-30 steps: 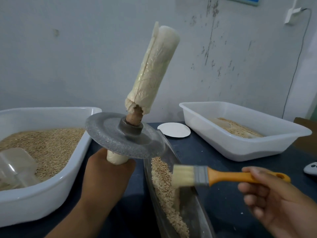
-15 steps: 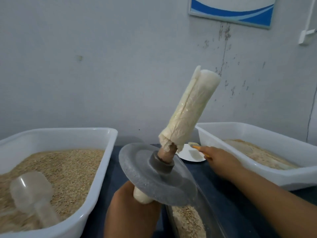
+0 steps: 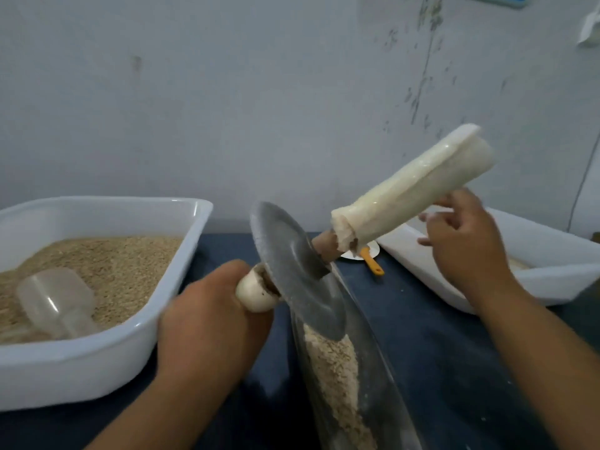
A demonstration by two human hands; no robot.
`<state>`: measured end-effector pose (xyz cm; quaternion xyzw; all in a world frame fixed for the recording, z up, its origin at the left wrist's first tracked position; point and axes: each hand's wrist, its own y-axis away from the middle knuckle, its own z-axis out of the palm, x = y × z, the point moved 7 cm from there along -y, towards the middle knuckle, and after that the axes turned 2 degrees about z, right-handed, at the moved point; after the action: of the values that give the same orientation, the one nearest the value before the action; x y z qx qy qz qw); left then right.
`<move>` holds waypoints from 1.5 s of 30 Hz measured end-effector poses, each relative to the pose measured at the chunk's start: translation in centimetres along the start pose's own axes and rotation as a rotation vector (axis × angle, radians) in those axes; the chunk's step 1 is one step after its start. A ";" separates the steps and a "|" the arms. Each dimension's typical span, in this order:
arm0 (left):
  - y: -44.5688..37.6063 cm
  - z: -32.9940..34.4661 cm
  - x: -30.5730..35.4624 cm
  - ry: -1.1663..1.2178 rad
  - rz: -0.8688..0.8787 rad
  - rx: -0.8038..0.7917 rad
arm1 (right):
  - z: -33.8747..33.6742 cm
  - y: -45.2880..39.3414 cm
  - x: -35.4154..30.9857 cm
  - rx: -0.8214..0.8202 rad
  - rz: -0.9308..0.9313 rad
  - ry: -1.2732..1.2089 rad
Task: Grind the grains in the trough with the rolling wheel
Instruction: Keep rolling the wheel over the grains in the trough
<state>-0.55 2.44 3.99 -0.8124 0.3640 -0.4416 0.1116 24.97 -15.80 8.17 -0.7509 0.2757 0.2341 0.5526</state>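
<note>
A white tub [image 3: 181,261] holds grain at left. The left hand [image 3: 207,323] grips the rolling wheel [image 3: 298,274] by its wrapped near handle, tilted above the grains [image 3: 337,368] in the trough [image 3: 383,378]. The right hand [image 3: 464,245], fingers spread, seems to touch the far handle [image 3: 412,193].

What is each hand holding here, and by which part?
The left hand grips the rolling wheel by its near, wrapped handle end. The right hand holds nothing; its fingers are spread beside the far handle.
</note>
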 end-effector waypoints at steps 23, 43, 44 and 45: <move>1.0 3.7 1.4 -0.592 0.446 0.017 | 2.4 7.7 -3.1 -0.635 -0.341 0.691; 1.1 3.1 1.8 -0.719 0.421 -0.363 | 2.1 10.0 -0.8 -1.170 0.040 0.642; 1.1 3.0 1.7 -0.720 0.415 -0.346 | 2.3 10.0 -0.8 -1.168 0.035 0.636; 0.8 3.3 1.6 -0.714 0.392 -0.334 | 2.8 9.5 -0.8 -1.114 0.006 0.656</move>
<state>2.22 0.32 2.72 -0.8365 0.5163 -0.0385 0.1792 17.86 -15.22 1.27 -0.9570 0.2696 0.1020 -0.0337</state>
